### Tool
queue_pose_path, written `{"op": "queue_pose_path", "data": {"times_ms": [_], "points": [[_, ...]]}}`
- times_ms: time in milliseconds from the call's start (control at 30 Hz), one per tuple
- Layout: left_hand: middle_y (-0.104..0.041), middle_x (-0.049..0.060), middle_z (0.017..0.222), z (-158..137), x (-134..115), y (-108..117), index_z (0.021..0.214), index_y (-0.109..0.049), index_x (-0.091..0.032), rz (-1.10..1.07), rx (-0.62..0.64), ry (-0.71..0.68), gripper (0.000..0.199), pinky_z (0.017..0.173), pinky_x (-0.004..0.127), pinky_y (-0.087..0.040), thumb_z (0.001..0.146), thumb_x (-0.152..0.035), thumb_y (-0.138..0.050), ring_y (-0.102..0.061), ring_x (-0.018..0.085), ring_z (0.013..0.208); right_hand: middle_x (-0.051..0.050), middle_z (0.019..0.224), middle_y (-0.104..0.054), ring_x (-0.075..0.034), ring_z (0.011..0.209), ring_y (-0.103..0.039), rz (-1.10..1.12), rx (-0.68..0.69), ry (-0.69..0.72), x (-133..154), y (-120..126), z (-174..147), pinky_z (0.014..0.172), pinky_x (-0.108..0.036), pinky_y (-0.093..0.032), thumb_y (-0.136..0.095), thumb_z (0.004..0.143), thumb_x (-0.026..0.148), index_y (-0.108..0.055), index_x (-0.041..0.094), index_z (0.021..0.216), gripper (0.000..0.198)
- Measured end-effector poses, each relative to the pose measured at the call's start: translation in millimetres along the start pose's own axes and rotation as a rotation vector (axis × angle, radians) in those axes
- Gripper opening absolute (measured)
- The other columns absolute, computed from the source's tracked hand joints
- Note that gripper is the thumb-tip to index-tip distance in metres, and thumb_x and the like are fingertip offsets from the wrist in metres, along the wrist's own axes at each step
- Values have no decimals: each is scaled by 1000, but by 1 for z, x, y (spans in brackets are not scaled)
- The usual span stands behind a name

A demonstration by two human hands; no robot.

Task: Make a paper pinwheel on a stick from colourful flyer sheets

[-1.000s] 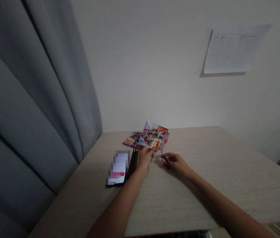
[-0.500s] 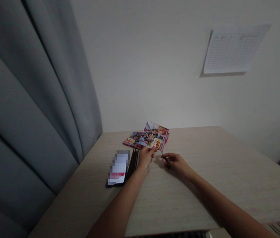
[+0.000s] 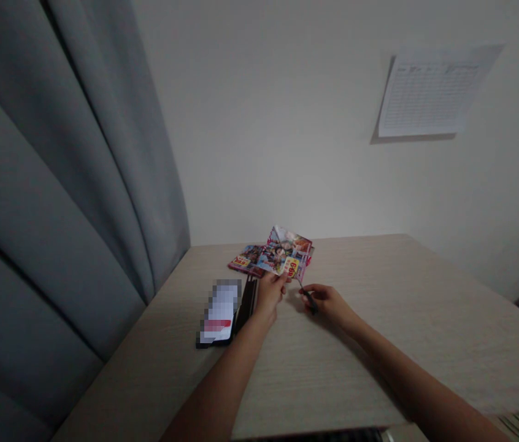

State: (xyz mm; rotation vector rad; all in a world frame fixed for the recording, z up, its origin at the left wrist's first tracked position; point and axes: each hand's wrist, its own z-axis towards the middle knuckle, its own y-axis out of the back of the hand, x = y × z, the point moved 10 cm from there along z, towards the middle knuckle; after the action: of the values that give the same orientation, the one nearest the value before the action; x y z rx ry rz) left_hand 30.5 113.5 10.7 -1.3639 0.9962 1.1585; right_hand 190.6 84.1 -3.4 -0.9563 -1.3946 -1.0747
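My left hand (image 3: 270,293) grips the lower edge of a colourful printed packet (image 3: 282,248) with a yellow price label, tilted up off the table. In my right hand (image 3: 328,302) is a slim tool with a dark handle (image 3: 309,302). Its thin grey tip points up to the packet's lower right corner, near or touching it; whether it is a blade or scissors I cannot tell. Behind the packet, partly covered, more printed packets (image 3: 244,259) lie on the table. Close to my left wrist is a dark brown strip-like object (image 3: 247,304), half hidden by the phone and my arm.
A phone (image 3: 219,313) with a lit, blurred screen lies left of my left forearm. The pale wooden table (image 3: 379,356) meets a white wall at the back. A grey curtain (image 3: 80,184) hangs on the left. A printed sheet (image 3: 429,98) is on the wall.
Hardly anything differs. The packet in my left hand has tilted very slightly, and light falls on it a little differently. Both hands keep their places.
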Motion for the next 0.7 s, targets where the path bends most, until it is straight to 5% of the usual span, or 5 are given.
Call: {"op": "queue_pose_path", "data": {"times_ms": [700], "points": [[-69, 3, 72, -3, -3, -2, 74, -64, -14, 2, 30, 19, 39, 40, 18, -16, 65, -49, -78, -40, 3, 42, -5, 68, -69, -15, 60, -59, -7, 24, 8, 7, -1, -4, 57, -27, -43, -74, 72, 52, -70, 10, 109, 56]]}}
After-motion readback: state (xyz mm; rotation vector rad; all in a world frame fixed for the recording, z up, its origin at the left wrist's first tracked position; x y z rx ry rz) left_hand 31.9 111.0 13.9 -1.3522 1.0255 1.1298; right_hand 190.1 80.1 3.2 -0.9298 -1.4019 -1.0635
